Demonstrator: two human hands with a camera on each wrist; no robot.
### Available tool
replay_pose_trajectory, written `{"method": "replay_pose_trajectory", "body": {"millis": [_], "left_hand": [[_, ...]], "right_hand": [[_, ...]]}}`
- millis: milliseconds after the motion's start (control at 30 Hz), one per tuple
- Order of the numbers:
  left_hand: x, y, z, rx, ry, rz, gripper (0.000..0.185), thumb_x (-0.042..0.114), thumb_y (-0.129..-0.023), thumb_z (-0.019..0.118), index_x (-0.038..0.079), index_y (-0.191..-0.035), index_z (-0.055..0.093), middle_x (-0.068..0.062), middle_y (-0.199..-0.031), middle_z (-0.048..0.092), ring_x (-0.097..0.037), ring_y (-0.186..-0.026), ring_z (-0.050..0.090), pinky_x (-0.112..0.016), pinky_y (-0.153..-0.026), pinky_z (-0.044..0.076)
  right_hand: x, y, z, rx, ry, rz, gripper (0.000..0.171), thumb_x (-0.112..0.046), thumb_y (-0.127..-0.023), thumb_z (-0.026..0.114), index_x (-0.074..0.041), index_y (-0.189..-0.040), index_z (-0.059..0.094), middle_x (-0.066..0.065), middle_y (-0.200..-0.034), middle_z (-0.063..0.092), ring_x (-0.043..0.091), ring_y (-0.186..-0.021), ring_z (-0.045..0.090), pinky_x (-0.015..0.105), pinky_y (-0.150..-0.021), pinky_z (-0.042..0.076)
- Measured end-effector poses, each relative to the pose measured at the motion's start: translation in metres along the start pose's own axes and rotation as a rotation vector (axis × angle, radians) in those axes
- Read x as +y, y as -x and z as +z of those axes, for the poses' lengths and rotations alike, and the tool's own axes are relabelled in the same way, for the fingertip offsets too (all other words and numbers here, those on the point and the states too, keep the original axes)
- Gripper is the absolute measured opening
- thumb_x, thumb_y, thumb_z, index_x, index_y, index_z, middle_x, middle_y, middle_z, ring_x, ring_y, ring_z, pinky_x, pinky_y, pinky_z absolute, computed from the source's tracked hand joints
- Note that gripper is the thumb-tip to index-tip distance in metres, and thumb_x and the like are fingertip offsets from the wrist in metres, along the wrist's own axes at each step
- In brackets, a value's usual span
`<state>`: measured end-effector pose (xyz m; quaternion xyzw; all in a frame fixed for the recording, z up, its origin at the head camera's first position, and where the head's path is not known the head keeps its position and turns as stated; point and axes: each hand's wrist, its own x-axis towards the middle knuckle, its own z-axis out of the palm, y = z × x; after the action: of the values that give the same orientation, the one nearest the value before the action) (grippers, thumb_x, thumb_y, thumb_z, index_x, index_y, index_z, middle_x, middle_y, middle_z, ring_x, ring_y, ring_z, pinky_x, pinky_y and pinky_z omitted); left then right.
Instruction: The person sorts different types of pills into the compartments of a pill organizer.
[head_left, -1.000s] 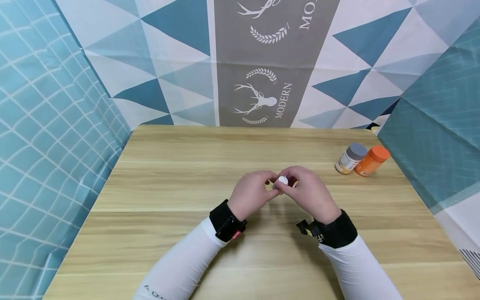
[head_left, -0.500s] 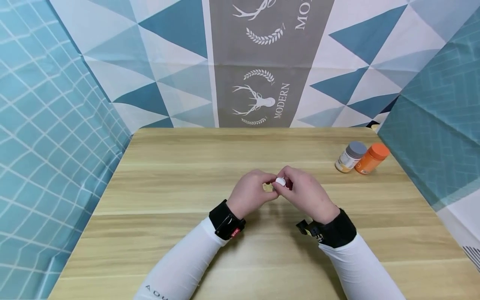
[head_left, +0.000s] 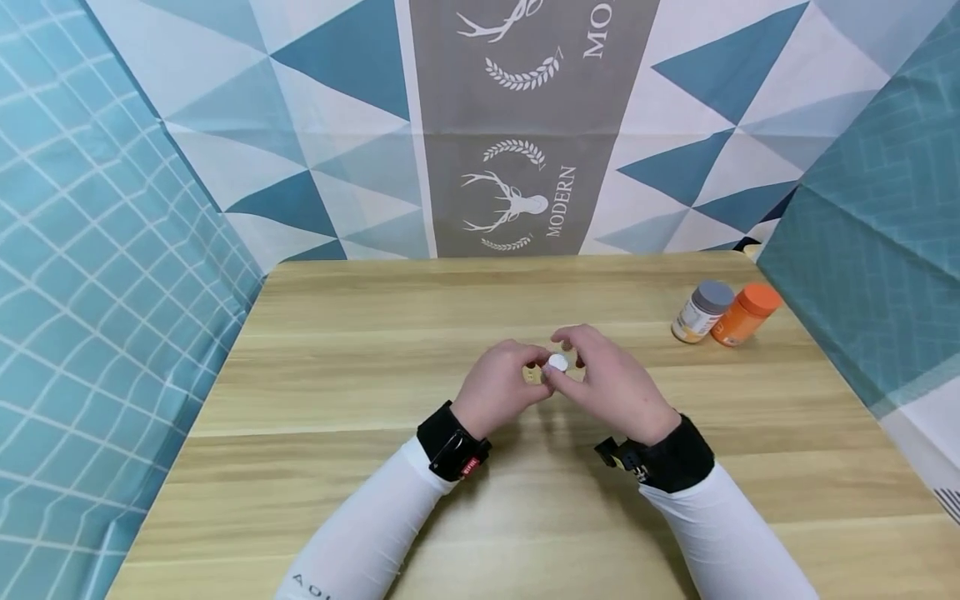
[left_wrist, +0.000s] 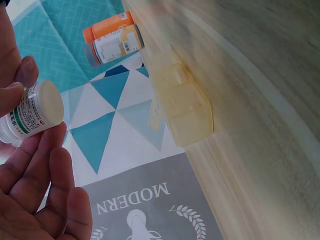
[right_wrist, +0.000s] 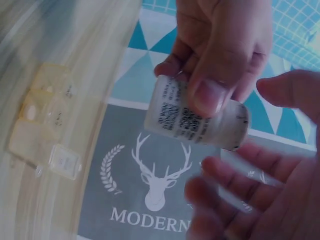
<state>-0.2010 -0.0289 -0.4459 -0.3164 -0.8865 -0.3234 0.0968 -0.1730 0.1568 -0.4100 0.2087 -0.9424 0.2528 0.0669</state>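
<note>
My left hand (head_left: 495, 383) pinches a small white pill bottle (head_left: 557, 363) between thumb and fingers. The right wrist view shows its printed label (right_wrist: 172, 110), with the left thumb pressed over it. Close beside the bottle's top, my right hand (head_left: 618, 387) has its fingers spread; its index finger is raised away. In the right wrist view a yellow translucent pill organizer (right_wrist: 37, 135) lies on the table beyond the hands, one lid (right_wrist: 65, 161) flipped open. A small white piece (right_wrist: 31, 111) lies inside it. The left hand mostly hides this organizer in the head view.
Two more bottles stand side by side at the table's back right: one with a grey cap (head_left: 712, 297), one orange (head_left: 746, 315). The wooden table (head_left: 337, 333) meets a patterned cloth (head_left: 517, 125) at the back. Blue tiled cloth (head_left: 97, 275) hangs at the left.
My right fingers have come apart from around the bottle's top, and the index finger has lifted. The left hand keeps its pinch on the bottle, almost in place.
</note>
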Motion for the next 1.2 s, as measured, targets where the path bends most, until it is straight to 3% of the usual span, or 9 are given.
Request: {"method": "replay_pose_trajectory", "body": {"millis": [100, 233, 400, 600, 700, 867, 1000, 1100, 1200], "left_hand": [[-0.0005, 0.0001, -0.0002, 0.006, -0.019, 0.006, 0.018, 0.023, -0.084, 0.075, 0.017, -0.101, 0.075, 0.01, -0.092, 0.07, -0.017, -0.086, 0.063, -0.026, -0.075, 0.047], [0.0, 0.0005, 0.0003, -0.008, -0.008, 0.002, 0.015, 0.022, -0.083, 0.074, 0.018, -0.098, 0.075, 0.01, -0.087, 0.068, -0.018, -0.086, 0.062, -0.025, -0.074, 0.046], [-0.0002, -0.0006, 0.0001, -0.015, -0.014, 0.002, 0.013, 0.021, -0.083, 0.074, 0.019, -0.096, 0.074, 0.008, -0.085, 0.069, -0.015, -0.084, 0.061, -0.025, -0.074, 0.046], [-0.002, 0.0, 0.0012, -0.029, 0.017, -0.008, 0.014, 0.028, -0.086, 0.074, 0.018, -0.097, 0.073, 0.007, -0.084, 0.069, -0.017, -0.082, 0.061, -0.024, -0.07, 0.045], [-0.0014, 0.0008, 0.0009, -0.025, 0.007, -0.014, 0.019, 0.03, -0.086, 0.074, 0.018, -0.101, 0.073, 0.009, -0.086, 0.069, -0.015, -0.084, 0.062, -0.025, -0.071, 0.046], [-0.0005, 0.0018, 0.0006, -0.01, -0.044, -0.007, 0.02, 0.026, -0.084, 0.075, 0.018, -0.102, 0.074, 0.012, -0.093, 0.07, -0.016, -0.085, 0.063, -0.029, -0.077, 0.046], [-0.0006, 0.0021, 0.0017, -0.009, -0.066, -0.004, 0.021, 0.026, -0.084, 0.074, 0.02, -0.104, 0.075, 0.012, -0.094, 0.071, -0.016, -0.084, 0.064, -0.031, -0.078, 0.045], [-0.0011, 0.0017, 0.0027, -0.012, -0.079, -0.002, 0.018, 0.029, -0.085, 0.074, 0.022, -0.102, 0.074, 0.014, -0.091, 0.07, -0.014, -0.084, 0.063, -0.032, -0.08, 0.045], [-0.0019, 0.0003, 0.0035, -0.011, -0.094, 0.008, 0.016, 0.033, -0.086, 0.073, 0.023, -0.099, 0.073, 0.014, -0.087, 0.07, -0.011, -0.082, 0.063, -0.032, -0.08, 0.045]], "right_hand": [[-0.0004, -0.002, 0.0017, 0.009, 0.021, 0.065, 0.032, -0.043, -0.092, 0.068, -0.016, -0.108, 0.065, 0.0, -0.087, 0.057, 0.016, -0.072, 0.05, 0.031, -0.059, 0.042], [0.0006, -0.0014, 0.003, 0.017, 0.016, 0.029, 0.014, -0.034, -0.093, 0.069, -0.02, -0.091, 0.064, -0.004, -0.079, 0.054, 0.014, -0.068, 0.048, 0.03, -0.059, 0.041], [0.0019, -0.0016, 0.0018, 0.011, 0.014, -0.073, 0.006, -0.023, -0.094, 0.066, -0.017, -0.097, 0.065, -0.005, -0.092, 0.06, 0.013, -0.081, 0.053, 0.032, -0.071, 0.047], [0.0049, 0.0005, 0.0016, -0.024, 0.04, -0.135, 0.022, -0.018, -0.092, 0.067, -0.015, -0.113, 0.065, -0.003, -0.108, 0.062, 0.015, -0.095, 0.06, 0.035, -0.082, 0.052], [0.0051, 0.0004, 0.0023, -0.032, 0.039, -0.133, 0.027, -0.022, -0.092, 0.069, -0.016, -0.118, 0.063, -0.003, -0.115, 0.061, 0.013, -0.104, 0.06, 0.037, -0.089, 0.052], [0.0031, -0.0018, 0.0063, -0.002, 0.024, -0.022, 0.031, -0.039, -0.092, 0.068, -0.015, -0.112, 0.062, -0.001, -0.105, 0.062, 0.014, -0.088, 0.059, 0.034, -0.074, 0.051], [0.0014, -0.0038, 0.0093, 0.013, 0.025, 0.024, 0.019, -0.037, -0.094, 0.066, -0.018, -0.095, 0.063, -0.003, -0.085, 0.059, 0.014, -0.07, 0.052, 0.031, -0.06, 0.044], [0.0014, -0.0037, 0.0084, 0.019, 0.018, 0.01, 0.014, -0.031, -0.096, 0.065, -0.018, -0.091, 0.063, -0.005, -0.083, 0.058, 0.012, -0.07, 0.052, 0.029, -0.061, 0.044], [0.0022, -0.0021, 0.002, 0.028, -0.004, 0.003, 0.013, -0.028, -0.098, 0.062, -0.015, -0.099, 0.064, -0.003, -0.09, 0.059, 0.014, -0.074, 0.053, 0.03, -0.063, 0.046]]}}
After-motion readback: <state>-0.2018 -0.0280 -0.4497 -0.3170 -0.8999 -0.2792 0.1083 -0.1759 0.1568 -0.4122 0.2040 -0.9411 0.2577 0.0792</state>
